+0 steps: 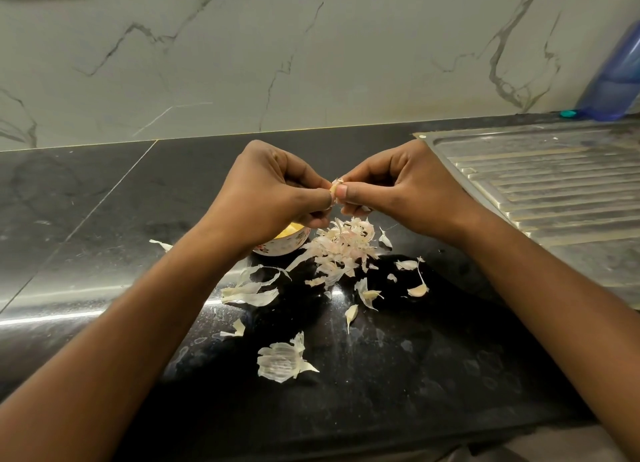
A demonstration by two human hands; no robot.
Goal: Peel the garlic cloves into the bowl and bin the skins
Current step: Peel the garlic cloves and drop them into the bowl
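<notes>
My left hand (277, 188) and my right hand (398, 184) meet above the counter, and both pinch one small garlic clove (335, 187) between thumbs and fingertips. Under my left wrist sits a small patterned bowl (289, 245) with a yellow inside, mostly hidden by the hand. A pile of pinkish-white skins (343, 247) lies just right of the bowl, directly below my hands. Unpeeled cloves lie nearer me: one (419, 290) to the right, one (351, 314) in the middle.
The black stone counter (104, 219) carries loose skins, including a large papery husk (282, 359) near the front. A ribbed steel drainboard (554, 184) fills the right side. A blue plastic bottle (616, 77) leans on the marble wall behind it.
</notes>
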